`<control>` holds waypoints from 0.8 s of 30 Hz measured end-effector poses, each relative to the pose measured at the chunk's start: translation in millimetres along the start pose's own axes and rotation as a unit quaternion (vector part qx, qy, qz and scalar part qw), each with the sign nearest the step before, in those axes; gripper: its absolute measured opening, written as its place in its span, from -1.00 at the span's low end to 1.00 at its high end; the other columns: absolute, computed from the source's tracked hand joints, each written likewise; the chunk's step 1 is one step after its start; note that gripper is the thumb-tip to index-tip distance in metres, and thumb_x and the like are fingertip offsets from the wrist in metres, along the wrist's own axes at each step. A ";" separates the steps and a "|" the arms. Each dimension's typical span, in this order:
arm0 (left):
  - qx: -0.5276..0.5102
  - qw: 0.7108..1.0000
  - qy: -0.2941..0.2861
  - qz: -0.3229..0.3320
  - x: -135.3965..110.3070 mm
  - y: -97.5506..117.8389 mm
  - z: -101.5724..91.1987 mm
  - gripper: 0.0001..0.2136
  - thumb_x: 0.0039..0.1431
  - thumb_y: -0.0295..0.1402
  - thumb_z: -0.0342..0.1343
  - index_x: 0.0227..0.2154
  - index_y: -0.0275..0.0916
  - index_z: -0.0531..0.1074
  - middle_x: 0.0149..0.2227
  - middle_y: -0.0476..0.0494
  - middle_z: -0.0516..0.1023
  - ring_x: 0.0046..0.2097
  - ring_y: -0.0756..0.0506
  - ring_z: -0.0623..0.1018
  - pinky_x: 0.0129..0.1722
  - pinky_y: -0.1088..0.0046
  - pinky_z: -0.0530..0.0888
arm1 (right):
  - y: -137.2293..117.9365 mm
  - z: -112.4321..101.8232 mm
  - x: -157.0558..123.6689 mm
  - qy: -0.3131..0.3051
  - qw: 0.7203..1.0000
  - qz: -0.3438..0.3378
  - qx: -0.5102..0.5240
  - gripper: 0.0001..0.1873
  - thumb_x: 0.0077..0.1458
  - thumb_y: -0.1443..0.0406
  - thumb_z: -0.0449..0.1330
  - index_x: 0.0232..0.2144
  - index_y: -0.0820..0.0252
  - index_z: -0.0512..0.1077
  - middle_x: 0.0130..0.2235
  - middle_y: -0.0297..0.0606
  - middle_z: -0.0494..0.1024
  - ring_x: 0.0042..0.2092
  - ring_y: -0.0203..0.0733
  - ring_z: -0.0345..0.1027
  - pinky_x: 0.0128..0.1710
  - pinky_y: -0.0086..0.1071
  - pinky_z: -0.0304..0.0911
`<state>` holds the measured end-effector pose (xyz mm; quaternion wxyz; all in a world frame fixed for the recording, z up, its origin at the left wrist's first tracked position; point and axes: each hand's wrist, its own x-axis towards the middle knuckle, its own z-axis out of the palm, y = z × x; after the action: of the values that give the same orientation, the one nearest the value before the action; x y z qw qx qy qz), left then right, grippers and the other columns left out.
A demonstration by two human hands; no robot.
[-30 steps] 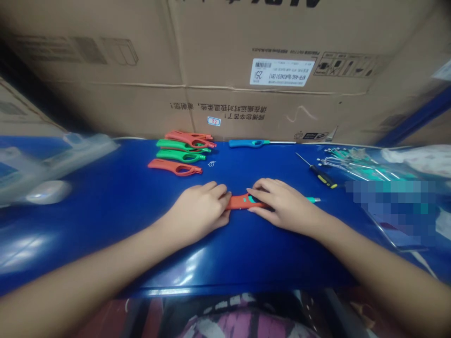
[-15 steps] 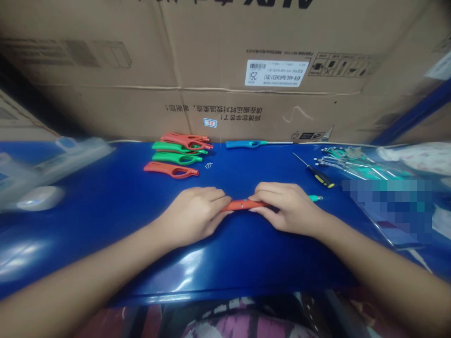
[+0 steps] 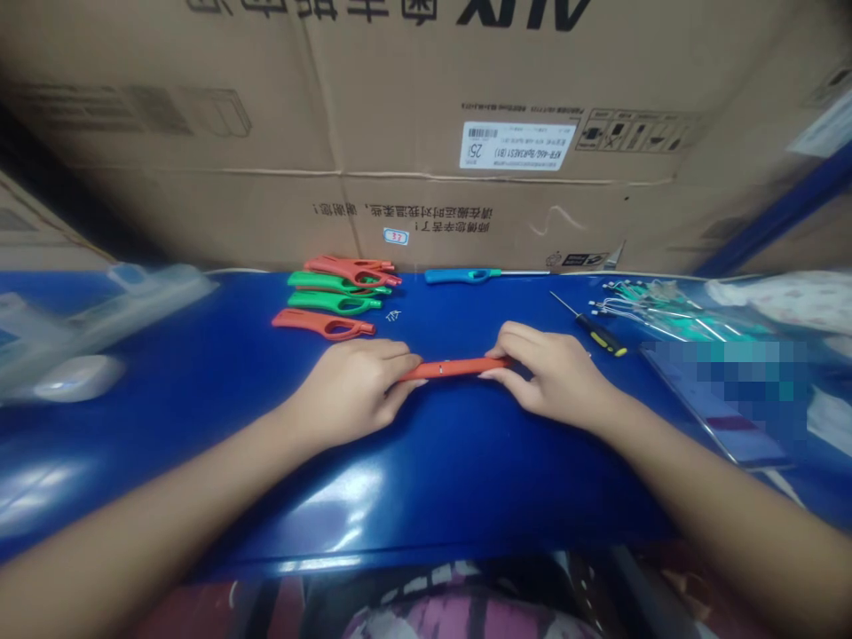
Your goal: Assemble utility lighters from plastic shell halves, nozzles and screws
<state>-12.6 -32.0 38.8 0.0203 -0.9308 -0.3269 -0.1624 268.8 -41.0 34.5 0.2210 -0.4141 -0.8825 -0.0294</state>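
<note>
Left hand (image 3: 352,386) pinching one end of orange lighter casing (image 3: 453,367), right hand (image 3: 552,377) pinching the other, casing level between them

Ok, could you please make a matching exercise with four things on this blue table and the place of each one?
Things:
1. orange lighter shell
2. blue lighter
3. screwdriver
4. white computer mouse

Places:
A. far left on the table
B. at the back, along the cardboard box
C. pinched between the left hand and the right hand
D. just beyond the right hand, toward the right

Pairs: 1-C, 2-B, 3-D, 4-A
</note>
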 end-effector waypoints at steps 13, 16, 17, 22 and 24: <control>-0.016 0.998 -0.047 -0.035 1.2 11.4 0.4 -0.56 0.41 -0.07 -0.10 0.23 -0.12 0.27 -0.03 -0.17 0.49 -0.16 -0.17 0.61 -0.26 0.33 0.54 | -6.8 -1.6 4.4 -0.083 0.987 0.105 0.089 -0.69 0.36 0.21 -0.02 -0.38 0.17 0.39 -0.36 -0.32 0.48 -0.36 -0.26 0.32 -0.37 -0.39 0.09; 0.007 0.999 -0.029 -0.014 0.9 10.7 1.3 -0.59 0.44 -0.11 -0.14 0.18 -0.17 0.35 -0.11 -0.15 0.54 -0.18 -0.17 0.62 -0.27 0.33 0.55 | -9.2 -3.4 4.7 -0.102 0.988 0.078 0.088 -0.64 0.39 0.18 -0.06 -0.34 0.16 0.44 -0.32 -0.29 0.51 -0.30 -0.24 0.38 -0.32 -0.37 0.16; 0.012 1.000 -0.022 -0.007 0.7 10.4 1.9 -0.58 0.44 -0.11 -0.14 0.18 -0.19 0.36 -0.13 -0.16 0.55 -0.20 -0.17 0.62 -0.28 0.34 0.54 | -9.6 -3.6 4.6 -0.103 0.988 0.063 0.094 -0.65 0.39 0.16 -0.05 -0.28 0.15 0.47 -0.28 -0.27 0.54 -0.26 -0.22 0.40 -0.28 -0.36 0.20; -0.004 1.000 -0.016 0.024 -1.1 10.4 4.3 -0.62 0.43 -0.14 -0.10 0.12 -0.20 0.42 -0.24 -0.12 0.60 -0.29 -0.13 0.63 -0.34 0.40 0.51 | -12.4 0.1 3.0 -0.083 0.990 -0.044 0.102 -0.60 0.31 0.08 0.11 0.06 0.16 0.43 -0.05 -0.15 0.57 -0.05 -0.12 0.46 -0.12 -0.29 0.33; -0.019 0.999 -0.027 0.034 -1.6 11.3 4.9 -0.64 0.43 -0.15 -0.09 0.10 -0.19 0.43 -0.29 -0.10 0.60 -0.31 -0.11 0.62 -0.35 0.42 0.49 | -14.7 1.7 1.8 -0.075 0.989 -0.077 0.101 -0.63 0.34 0.14 0.08 0.08 0.17 0.42 0.00 -0.14 0.57 0.00 -0.12 0.45 -0.07 -0.29 0.33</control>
<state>-5.4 -41.1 34.5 -0.0008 -0.9456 -0.2926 -0.1425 256.3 -49.0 35.7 0.1922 -0.3213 -0.9243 0.0736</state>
